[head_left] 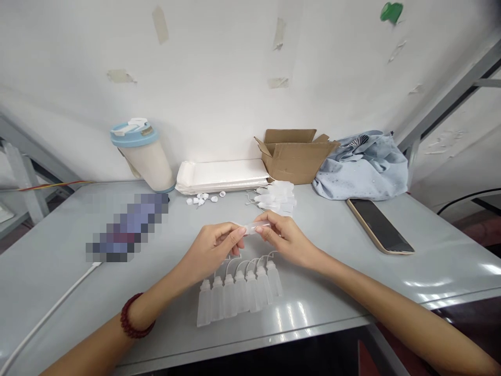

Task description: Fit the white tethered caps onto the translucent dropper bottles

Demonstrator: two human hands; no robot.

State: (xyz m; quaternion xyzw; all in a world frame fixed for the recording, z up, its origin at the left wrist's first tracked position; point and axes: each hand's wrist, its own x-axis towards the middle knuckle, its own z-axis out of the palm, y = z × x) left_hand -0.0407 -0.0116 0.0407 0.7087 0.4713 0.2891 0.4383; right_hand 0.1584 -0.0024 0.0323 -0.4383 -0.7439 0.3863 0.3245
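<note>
Above the middle of the table, a small translucent plastic bottle [256, 226] lies level between my two hands. My left hand [219, 243] pinches its left end, where the fingers hide the neck. The right-hand end is gripped by my right hand [284, 235] between thumb and fingers. Just below, several matching bottles [239, 292] lie side by side in a row, their thin strap loops pointing away from me. Beyond my right hand is a pile of similar bottles [276, 194]. Several small white caps [203, 197] are scattered to the left of that pile.
At the back stand a tumbler [146, 156], a stack of white packets [225, 175], an open cardboard box [299, 162] and a bundled blue cloth [364, 167]. A phone [379, 225] lies at right. A blurred-out item [131, 227] with a white cable [50, 318] lies at left.
</note>
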